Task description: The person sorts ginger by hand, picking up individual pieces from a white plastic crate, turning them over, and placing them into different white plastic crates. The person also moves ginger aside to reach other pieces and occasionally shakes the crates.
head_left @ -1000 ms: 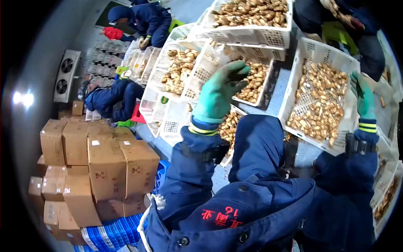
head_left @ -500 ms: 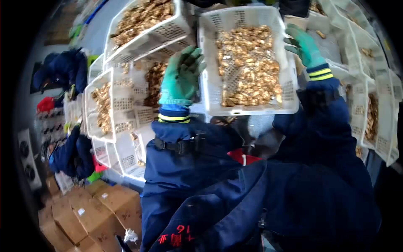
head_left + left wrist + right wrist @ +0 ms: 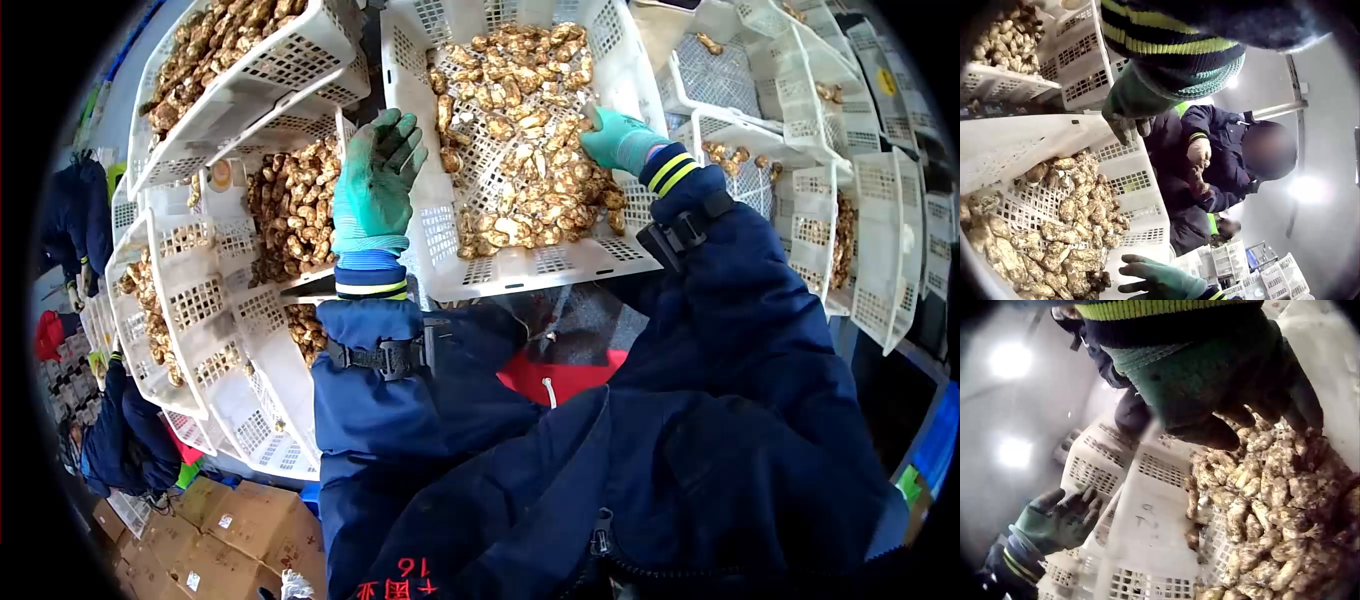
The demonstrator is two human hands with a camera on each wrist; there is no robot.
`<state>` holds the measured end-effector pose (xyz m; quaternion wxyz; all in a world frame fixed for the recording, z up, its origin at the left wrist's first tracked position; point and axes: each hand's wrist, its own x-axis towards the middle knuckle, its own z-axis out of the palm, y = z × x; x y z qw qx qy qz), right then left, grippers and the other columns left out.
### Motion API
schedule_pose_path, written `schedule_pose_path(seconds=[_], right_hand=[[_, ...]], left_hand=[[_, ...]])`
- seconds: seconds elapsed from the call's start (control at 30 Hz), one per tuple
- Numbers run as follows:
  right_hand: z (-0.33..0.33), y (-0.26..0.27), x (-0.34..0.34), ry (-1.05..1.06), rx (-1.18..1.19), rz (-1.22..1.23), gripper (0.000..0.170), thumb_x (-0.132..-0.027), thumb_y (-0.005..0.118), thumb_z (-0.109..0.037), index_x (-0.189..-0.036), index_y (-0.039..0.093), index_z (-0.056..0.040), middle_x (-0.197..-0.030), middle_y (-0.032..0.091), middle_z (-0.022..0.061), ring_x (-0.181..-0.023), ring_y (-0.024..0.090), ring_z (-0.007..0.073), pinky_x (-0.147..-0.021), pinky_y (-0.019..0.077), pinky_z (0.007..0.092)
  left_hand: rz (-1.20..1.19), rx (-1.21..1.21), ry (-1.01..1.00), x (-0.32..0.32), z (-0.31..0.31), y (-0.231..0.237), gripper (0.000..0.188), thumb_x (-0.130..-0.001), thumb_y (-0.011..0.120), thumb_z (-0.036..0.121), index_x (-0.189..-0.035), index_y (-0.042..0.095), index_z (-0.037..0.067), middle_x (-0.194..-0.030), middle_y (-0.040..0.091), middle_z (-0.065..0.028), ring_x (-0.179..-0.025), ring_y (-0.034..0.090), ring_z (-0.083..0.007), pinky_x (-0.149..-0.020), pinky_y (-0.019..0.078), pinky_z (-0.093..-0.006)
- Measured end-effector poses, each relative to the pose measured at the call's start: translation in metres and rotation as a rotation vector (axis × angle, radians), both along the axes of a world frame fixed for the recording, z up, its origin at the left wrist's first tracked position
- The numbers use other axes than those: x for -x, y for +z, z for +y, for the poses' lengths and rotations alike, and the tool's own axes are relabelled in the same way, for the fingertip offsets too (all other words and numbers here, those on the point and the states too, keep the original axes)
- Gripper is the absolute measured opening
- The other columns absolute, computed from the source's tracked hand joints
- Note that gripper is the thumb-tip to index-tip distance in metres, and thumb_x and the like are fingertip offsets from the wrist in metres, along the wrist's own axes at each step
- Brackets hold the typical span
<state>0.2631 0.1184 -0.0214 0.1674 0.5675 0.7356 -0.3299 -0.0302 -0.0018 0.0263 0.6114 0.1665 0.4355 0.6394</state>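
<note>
A white slotted plastic crate (image 3: 525,270) lies in front of me, holding a loose layer of stubby brown-and-cream mushrooms (image 3: 545,185). My left hand (image 3: 378,185), in a green glove with dark-stained fingers, hovers at the crate's left wall with its palm turned up and nothing in it. Over the crate's right side, my green-gloved right hand (image 3: 620,140) reaches inward, fingertips down among the mushrooms. In the right wrist view the right hand's fingers (image 3: 1307,400) are spread over the heap, and no single mushroom shows gripped between them.
To the left, a raised crate (image 3: 270,65) and several lower crates hold more mushrooms. Crates on the right (image 3: 730,95) carry only a few. A person (image 3: 1222,156) sits beyond the crate in the left wrist view. Cardboard boxes (image 3: 240,530) are stacked at lower left.
My view has swung to the right, bringing the crate to the middle. The right hand has gone from outside the crate's right rim to over the mushrooms; the left hand stays empty.
</note>
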Motion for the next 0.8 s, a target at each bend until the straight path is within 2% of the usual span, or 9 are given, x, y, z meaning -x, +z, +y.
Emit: schedule_pose_path(seconds=[0.1,0.2,0.33,0.37,0.4,0.43,0.5,0.57,0.8], right_hand=[[-0.008,-0.044,0.009,0.040,-0.043,-0.224,0.061,-0.086,0.052,-0.042,-0.133,0.042,-0.0033,-0.122,0.056,0.0254,-0.115,0.054,0.0395,-0.098,0.0417,0.0424],[-0.026,-0.045,0.044,0.003,0.169,-0.309,0.089,-0.082,0.055,-0.031,-0.144,0.006,0.0108,-0.132,0.046,0.0302,-0.120,0.051,0.0372,-0.101,0.0403,0.0400],[-0.051,-0.038,0.093,0.206,0.143,-0.117,0.079,-0.078,0.052,-0.021,-0.141,0.018,0.0127,-0.115,0.059,0.0286,-0.104,0.061,0.0366,-0.089,0.0484,0.0405],[-0.057,-0.041,0.103,0.195,0.154,-0.030,0.070,-0.080,0.054,-0.024,-0.139,0.032,0.0044,-0.116,0.058,0.0293,-0.103,0.061,0.0361,-0.089,0.0486,0.0396],[-0.053,-0.040,0.102,0.678,0.036,0.162,0.062,-0.083,0.055,-0.021,-0.138,0.036,0.0008,-0.112,0.061,0.0232,-0.097,0.062,0.0320,-0.082,0.0504,0.0368],[-0.048,-0.040,0.101,0.771,0.031,0.235,0.051,-0.084,0.053,-0.021,-0.130,0.042,-0.0007,-0.109,0.062,0.0229,-0.095,0.062,0.0331,-0.081,0.0506,0.0382],[-0.020,-0.038,0.091,0.586,-0.092,0.207,0.033,-0.086,0.050,-0.020,-0.114,0.054,-0.0038,-0.102,0.064,0.0223,-0.091,0.063,0.0352,-0.080,0.0512,0.0410],[0.017,-0.038,0.072,0.113,-0.217,0.137,0.028,-0.087,0.046,-0.019,-0.107,0.059,-0.0053,-0.094,0.066,0.0201,-0.088,0.064,0.0377,-0.080,0.0507,0.0434],[0.015,-0.083,0.073,0.245,-0.400,-0.258,0.040,-0.085,0.060,-0.032,-0.118,0.055,-0.0098,-0.115,0.061,0.0143,-0.105,0.061,0.0296,-0.085,0.0490,0.0464]], left_hand=[[0.002,0.032,-0.007,0.010,-0.001,-0.012,0.048,-0.096,0.049,0.036,-0.126,0.051,-0.001,-0.124,0.056,-0.0176,-0.114,0.054,-0.0272,-0.099,0.0410,-0.0394],[0.056,-0.008,-0.038,0.014,-0.003,-0.022,0.048,-0.096,0.049,0.037,-0.126,0.051,0.000,-0.123,0.057,-0.0160,-0.113,0.055,-0.0257,-0.098,0.0420,-0.0390],[0.064,0.019,-0.065,0.007,0.001,-0.022,0.047,-0.096,0.048,0.036,-0.126,0.051,0.000,-0.125,0.056,-0.0148,-0.114,0.054,-0.0248,-0.097,0.0429,-0.0389],[0.042,0.005,-0.091,0.009,0.001,-0.027,0.047,-0.097,0.048,0.035,-0.127,0.049,0.000,-0.127,0.055,-0.0142,-0.115,0.053,-0.0245,-0.098,0.0427,-0.0384],[0.047,0.009,-0.088,0.008,0.002,-0.027,0.047,-0.097,0.047,0.034,-0.128,0.048,-0.001,-0.127,0.054,-0.0143,-0.116,0.053,-0.0243,-0.098,0.0426,-0.0384],[0.050,0.018,-0.085,0.006,0.002,-0.026,0.047,-0.097,0.047,0.033,-0.129,0.047,-0.001,-0.128,0.054,-0.0145,-0.116,0.053,-0.0242,-0.098,0.0425,-0.0383],[0.072,0.007,-0.066,0.008,0.002,-0.025,0.047,-0.097,0.047,0.033,-0.130,0.047,-0.002,-0.128,0.053,-0.0147,-0.116,0.052,-0.0243,-0.099,0.0424,-0.0383],[0.080,-0.002,-0.041,0.009,-0.001,-0.025,0.047,-0.098,0.047,0.031,-0.131,0.045,-0.003,-0.127,0.053,-0.0159,-0.116,0.052,-0.0249,-0.100,0.0425,-0.0380],[0.040,0.065,-0.239,-0.014,0.002,-0.015,0.045,-0.099,0.045,0.028,-0.130,0.046,-0.004,-0.118,0.058,-0.0178,-0.106,0.059,-0.0250,-0.088,0.0498,-0.0336]])
